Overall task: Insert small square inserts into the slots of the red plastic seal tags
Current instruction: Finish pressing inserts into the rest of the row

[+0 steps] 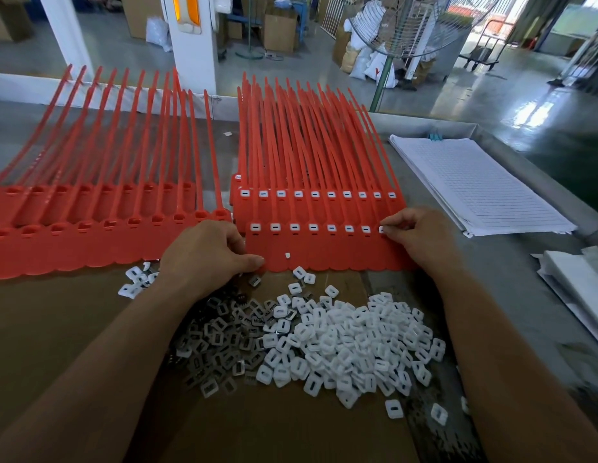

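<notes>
Nearest, on cardboard [90, 329], a heap of white square inserts [351, 342]; just beyond, left hand [207, 252] curled, thumb clamped on the near corner of the front strip of red seal tags [324, 253]; right hand [417, 235], fingertips pinched on one insert [381, 229] at a slot toward the strip's right; farther left, unfilled tags [90, 235].

Grey table [491, 262] bears cardboard [57, 315], red tags [301, 155], lined paper [474, 185].
</notes>
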A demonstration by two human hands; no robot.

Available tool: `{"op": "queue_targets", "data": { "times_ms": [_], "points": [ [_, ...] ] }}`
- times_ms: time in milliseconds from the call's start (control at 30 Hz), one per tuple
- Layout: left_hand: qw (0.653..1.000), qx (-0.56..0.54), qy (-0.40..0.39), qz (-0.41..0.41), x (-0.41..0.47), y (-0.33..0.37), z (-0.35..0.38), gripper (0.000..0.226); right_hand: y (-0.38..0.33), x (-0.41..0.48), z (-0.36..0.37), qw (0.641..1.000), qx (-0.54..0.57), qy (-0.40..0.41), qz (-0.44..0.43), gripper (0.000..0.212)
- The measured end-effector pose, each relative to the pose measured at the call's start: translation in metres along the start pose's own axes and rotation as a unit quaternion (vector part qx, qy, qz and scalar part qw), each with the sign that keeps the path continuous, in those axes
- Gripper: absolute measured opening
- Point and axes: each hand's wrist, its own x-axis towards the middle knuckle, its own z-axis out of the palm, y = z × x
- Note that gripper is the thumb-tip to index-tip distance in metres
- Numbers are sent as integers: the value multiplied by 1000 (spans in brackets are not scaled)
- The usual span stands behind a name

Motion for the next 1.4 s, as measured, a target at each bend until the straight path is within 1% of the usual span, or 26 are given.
{"op": "queue_targets", "data": {
  "times_ms": [133,400,533,700,867,1067,1267,1333,1400],
  "points": [
    [1000,-2,1,-1,0,0,0,26,-1,0,0,1000,18,2,23,13],
    [1000,0,0,-1,0,-2,0,26,-4,2,1,999,18,-20,45,14],
    [1000,-3,1,-1,0,-1,1,26,-6,5,1,999,6,-22,43,27],
    [1000,-5,3,0,-1,-1,1,26,-7,9,2,997,21,-15,71,27],
    [1000,-4,1,-3,-1,0,0,26,-6,14,7,996,4,-8,85,29],
    [1000,-9,0,-3,-1,1,0,26,-4,7,6,999,-15,-4,49,27],
    [1000,-10,5,-4,1,0,1,27,-16,-2,-12,996,80,-23,35,18],
    [1000,-12,5,-4,1,0,1,27,-25,-6,-19,995,95,-24,18,20],
    [1000,-13,4,-5,2,-1,2,27,-34,-11,-25,995,93,-45,-3,18]
  ]
}}
